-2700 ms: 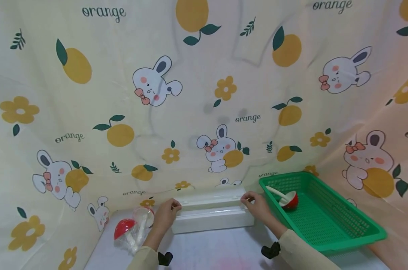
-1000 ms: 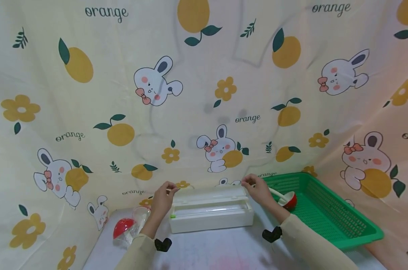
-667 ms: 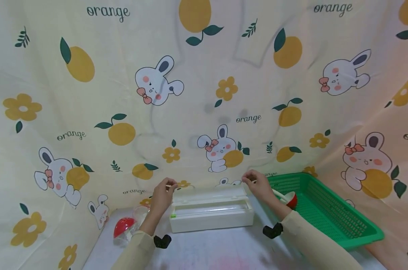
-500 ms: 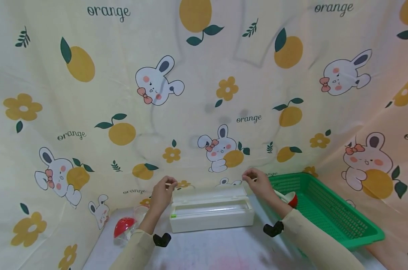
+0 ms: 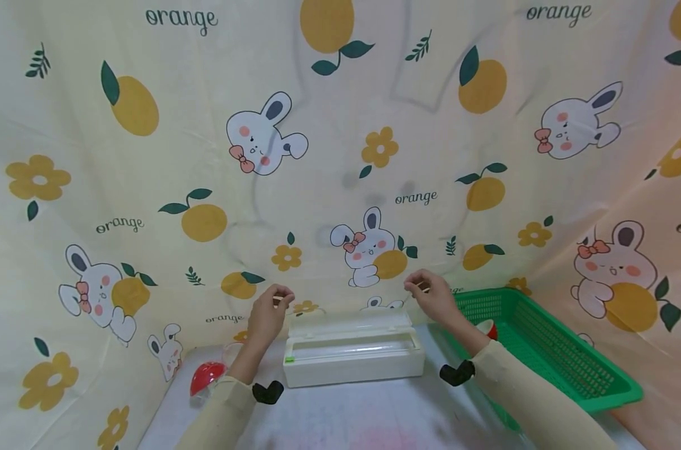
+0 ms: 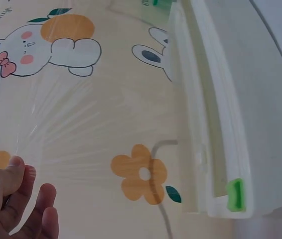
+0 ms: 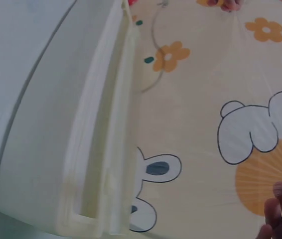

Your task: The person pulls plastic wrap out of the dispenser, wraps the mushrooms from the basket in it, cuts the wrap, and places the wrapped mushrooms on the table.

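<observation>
A white plastic wrap dispenser (image 5: 354, 373) stands on the table with its lid (image 5: 348, 322) tipped back. A roll shows inside, and a green slider (image 6: 236, 195) sits at its left end. My left hand (image 5: 268, 315) pinches one corner of the clear plastic wrap (image 6: 66, 139) between thumb and forefinger, above and left of the box. Creases fan out through the film from those fingertips in the left wrist view. Above the right end, my right hand (image 5: 434, 297) pinches the other corner. In the head view the film itself is almost invisible.
On the right stands a green basket (image 5: 616, 400); a red-and-white ladle (image 5: 488, 328) inside it is mostly hidden by the right forearm. A red-and-white ladle (image 5: 207, 376) in clear packaging lies at the left. A patterned cloth (image 5: 340, 125) hangs behind.
Both hands have risen from the dispenser's front opening to above its lid, drawing the plastic wrap upward. The dispenser stays about where it was.
</observation>
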A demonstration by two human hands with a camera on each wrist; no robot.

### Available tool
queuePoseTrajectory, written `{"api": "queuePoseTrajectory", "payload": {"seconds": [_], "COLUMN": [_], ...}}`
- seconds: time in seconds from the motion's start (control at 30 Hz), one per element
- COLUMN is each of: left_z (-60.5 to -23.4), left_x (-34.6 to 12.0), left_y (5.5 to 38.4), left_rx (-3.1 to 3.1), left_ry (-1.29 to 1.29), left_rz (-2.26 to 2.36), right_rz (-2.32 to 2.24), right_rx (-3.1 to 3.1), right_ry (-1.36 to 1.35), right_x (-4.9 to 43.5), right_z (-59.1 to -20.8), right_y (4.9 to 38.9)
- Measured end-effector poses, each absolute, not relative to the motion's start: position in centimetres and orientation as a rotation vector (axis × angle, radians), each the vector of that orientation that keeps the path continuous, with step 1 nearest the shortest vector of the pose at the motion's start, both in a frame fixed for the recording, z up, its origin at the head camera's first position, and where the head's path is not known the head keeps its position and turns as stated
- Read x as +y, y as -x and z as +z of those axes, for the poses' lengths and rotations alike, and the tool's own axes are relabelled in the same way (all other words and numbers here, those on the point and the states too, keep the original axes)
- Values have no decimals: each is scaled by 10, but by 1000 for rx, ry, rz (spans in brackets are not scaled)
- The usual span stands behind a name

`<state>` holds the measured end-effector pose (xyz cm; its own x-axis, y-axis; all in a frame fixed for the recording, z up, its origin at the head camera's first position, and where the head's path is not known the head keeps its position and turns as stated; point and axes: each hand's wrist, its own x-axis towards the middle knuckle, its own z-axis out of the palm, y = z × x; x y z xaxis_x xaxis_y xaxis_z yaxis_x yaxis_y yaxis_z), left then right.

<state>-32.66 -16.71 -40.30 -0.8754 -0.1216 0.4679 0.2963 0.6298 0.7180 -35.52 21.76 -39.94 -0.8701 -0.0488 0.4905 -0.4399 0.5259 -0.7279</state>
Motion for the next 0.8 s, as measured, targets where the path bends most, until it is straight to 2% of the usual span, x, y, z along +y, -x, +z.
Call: {"api": "queuePoseTrajectory", "payload": {"seconds": [0.8], "left_z": [-374], "left_x": [-167], "left_y": [320], "left_rx": [-2280], "left_ry": [151], "left_rz": [-1201], "right_rz": [1265], "right_rx": [-2260], "right_ry": [-459], "right_x": [215], "right_z": [-365], "right_y": [359]}}
